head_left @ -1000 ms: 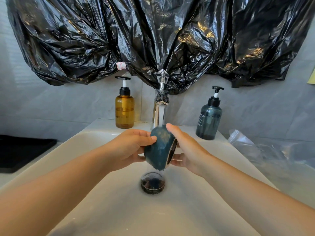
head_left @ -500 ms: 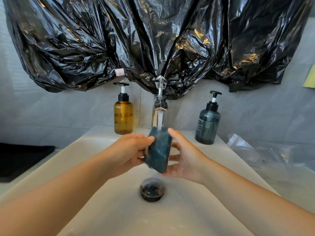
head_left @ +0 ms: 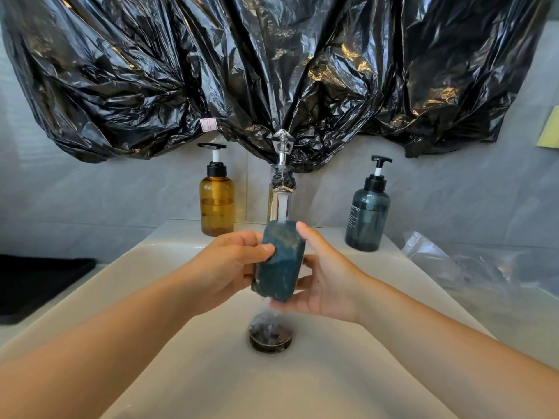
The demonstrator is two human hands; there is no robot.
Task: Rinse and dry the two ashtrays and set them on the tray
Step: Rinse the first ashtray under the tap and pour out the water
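Ashtray (head_left: 279,261), dark teal, held on edge over the white sink (head_left: 151,267) directly under the faucet (head_left: 279,201), water running down it to the drain (head_left: 270,335); left hand (head_left: 225,267) gripping its left side, fingers curled, thumb on the near face; right hand (head_left: 326,282) clasping the right side, thumb on the top edge, fingers behind. Amber pump bottle (head_left: 217,204) left of the faucet, blue-grey pump bottle (head_left: 367,219) right; black plastic sheeting (head_left: 272,71) above.

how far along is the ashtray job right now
Done: nothing looks finished; no dried ashtray is in view. In hand: the left hand and right hand hold one blue ashtray on edge under the running faucet, with water falling off it into the drain. Left: drying it, doing the second ashtray, unseen here, and setting both on the tray.
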